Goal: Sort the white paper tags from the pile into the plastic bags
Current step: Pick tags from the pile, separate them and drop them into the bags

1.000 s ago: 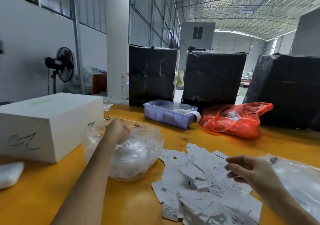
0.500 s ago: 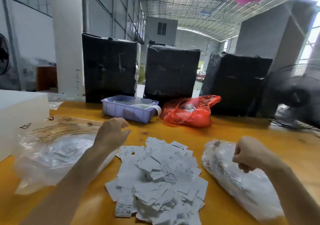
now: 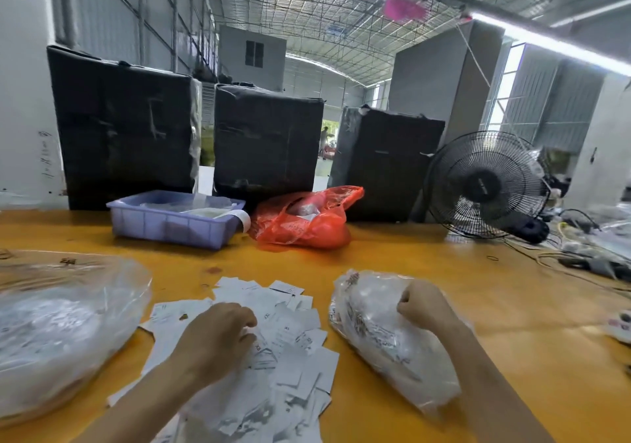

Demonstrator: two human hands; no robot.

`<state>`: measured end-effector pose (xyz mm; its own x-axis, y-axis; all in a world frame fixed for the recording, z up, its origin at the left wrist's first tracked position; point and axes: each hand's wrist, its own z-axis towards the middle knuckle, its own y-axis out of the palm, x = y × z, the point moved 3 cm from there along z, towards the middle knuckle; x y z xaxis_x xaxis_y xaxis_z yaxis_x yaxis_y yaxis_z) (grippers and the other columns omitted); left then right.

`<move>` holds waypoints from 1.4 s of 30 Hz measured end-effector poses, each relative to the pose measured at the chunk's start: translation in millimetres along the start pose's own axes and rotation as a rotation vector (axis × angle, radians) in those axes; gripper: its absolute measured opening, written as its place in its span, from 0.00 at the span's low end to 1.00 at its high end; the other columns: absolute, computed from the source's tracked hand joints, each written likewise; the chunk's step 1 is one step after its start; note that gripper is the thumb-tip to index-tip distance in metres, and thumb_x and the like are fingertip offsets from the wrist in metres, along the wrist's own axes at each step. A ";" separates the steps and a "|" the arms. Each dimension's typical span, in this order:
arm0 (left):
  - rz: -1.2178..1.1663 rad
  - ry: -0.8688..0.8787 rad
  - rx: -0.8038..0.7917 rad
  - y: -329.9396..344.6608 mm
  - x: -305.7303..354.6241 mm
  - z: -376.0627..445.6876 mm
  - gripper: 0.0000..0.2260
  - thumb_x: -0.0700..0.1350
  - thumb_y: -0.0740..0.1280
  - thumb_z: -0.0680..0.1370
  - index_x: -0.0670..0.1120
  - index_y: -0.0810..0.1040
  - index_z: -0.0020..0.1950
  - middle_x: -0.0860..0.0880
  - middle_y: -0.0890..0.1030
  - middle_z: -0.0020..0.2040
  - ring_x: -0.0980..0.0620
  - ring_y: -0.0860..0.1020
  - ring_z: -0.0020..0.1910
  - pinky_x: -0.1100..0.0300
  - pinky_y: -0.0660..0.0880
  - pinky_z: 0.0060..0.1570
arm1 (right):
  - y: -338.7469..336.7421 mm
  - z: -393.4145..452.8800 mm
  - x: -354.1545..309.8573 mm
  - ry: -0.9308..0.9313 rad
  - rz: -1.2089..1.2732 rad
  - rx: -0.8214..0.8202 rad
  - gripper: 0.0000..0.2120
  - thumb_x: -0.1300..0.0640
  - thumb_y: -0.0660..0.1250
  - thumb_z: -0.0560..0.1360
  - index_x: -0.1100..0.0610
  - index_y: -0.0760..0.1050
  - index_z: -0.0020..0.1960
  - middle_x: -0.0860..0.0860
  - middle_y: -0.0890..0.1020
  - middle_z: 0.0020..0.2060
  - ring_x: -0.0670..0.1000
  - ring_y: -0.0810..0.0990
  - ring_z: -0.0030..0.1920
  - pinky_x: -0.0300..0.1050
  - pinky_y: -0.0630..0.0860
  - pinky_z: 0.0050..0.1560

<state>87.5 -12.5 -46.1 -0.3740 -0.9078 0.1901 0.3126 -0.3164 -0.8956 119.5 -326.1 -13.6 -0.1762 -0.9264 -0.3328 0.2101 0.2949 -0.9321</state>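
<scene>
Right now I read this as the middle of the sorting: my left hand (image 3: 218,337) is down on the pile of white paper tags (image 3: 290,350) in the centre of the table, fingers curled over the top sheets, though I cannot tell whether a tag is actually pinched beneath them. My right hand (image 3: 423,302) is balled above the clear plastic bag on the right (image 3: 382,337), fingers tucked in; it may be holding a tag or the film of the bag, but the view does not settle it. That bag lies just right of the pile and already shows tags inside. A second, fuller clear bag (image 3: 65,326) lies to the left of the pile.

My judgement is that the next move calls for lifting one tag off the heap, reading its size mark and dropping it into the matching bag. Loose sheets overlap, so a light pinch is needed to avoid dragging several at once.

Many tags are left loose, so the job is far from done.

The table (image 3: 444,265) is a yellow-orange board. At its back stand a lilac tray (image 3: 170,227) and a red bag (image 3: 304,224), with three black-wrapped boxes (image 3: 126,128) behind and a black fan (image 3: 485,186) to the right, inside a big steel-roofed shed.
</scene>
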 end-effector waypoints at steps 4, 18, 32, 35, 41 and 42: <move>-0.029 0.003 0.022 -3.3 0.5 -0.3 0.12 0.51 0.62 0.79 0.52 0.77 0.61 0.56 0.78 0.58 0.57 0.74 0.58 0.66 0.70 0.55 | -8.2 -2.0 -3.0 0.019 0.387 0.034 0.07 0.71 0.68 0.68 0.65 0.79 0.32 0.56 0.81 0.31 0.49 0.75 0.31 0.43 0.71 0.33; -1.159 -0.196 -0.050 -27.7 32.3 1.6 0.37 0.76 0.69 0.54 0.52 0.77 0.52 0.51 0.85 0.46 0.56 0.83 0.45 0.61 0.79 0.46 | -8.9 -60.5 -104.0 -0.217 1.134 -0.448 0.11 0.58 0.75 0.66 0.62 0.80 0.44 0.58 0.85 0.40 0.53 0.84 0.38 0.41 0.79 0.37; -1.143 -0.547 0.080 -31.8 -18.1 -1.2 0.05 0.41 0.75 0.69 0.41 0.82 0.39 0.48 0.82 0.30 0.55 0.76 0.26 0.67 0.74 0.28 | 50.1 -74.3 -124.8 -0.371 0.306 -0.226 0.17 0.47 0.73 0.70 0.57 0.78 0.52 0.51 0.81 0.45 0.47 0.79 0.44 0.43 0.76 0.46; -1.240 -0.612 0.127 -29.1 -25.6 0.0 0.10 0.41 0.76 0.68 0.36 0.81 0.41 0.46 0.82 0.32 0.53 0.79 0.31 0.66 0.77 0.33 | 56.6 -75.0 -121.3 -0.369 0.146 -0.371 0.24 0.47 0.79 0.63 0.55 0.77 0.55 0.45 0.78 0.42 0.43 0.76 0.41 0.33 0.72 0.37; -1.228 -0.587 0.054 -27.7 -17.9 -1.2 0.06 0.28 0.72 0.69 0.37 0.79 0.41 0.41 0.83 0.39 0.50 0.81 0.35 0.64 0.78 0.34 | 53.8 -65.9 -118.9 -0.417 0.317 -0.224 0.04 0.58 0.74 0.71 0.59 0.82 0.42 0.44 0.77 0.30 0.40 0.73 0.29 0.29 0.68 0.29; -1.243 -0.588 0.038 -27.5 -16.6 -1.4 0.08 0.26 0.70 0.70 0.37 0.78 0.42 0.42 0.84 0.39 0.51 0.82 0.35 0.65 0.78 0.32 | 52.7 -64.5 -117.2 -0.397 0.370 -0.218 0.04 0.58 0.73 0.72 0.58 0.81 0.42 0.46 0.78 0.31 0.42 0.75 0.31 0.32 0.69 0.31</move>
<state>83.9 11.6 -25.1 -0.0045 -0.0031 1.0000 0.0744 -0.9972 -0.0028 89.2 -186.8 -32.9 0.2535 -0.7571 -0.6021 -0.0209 0.6180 -0.7859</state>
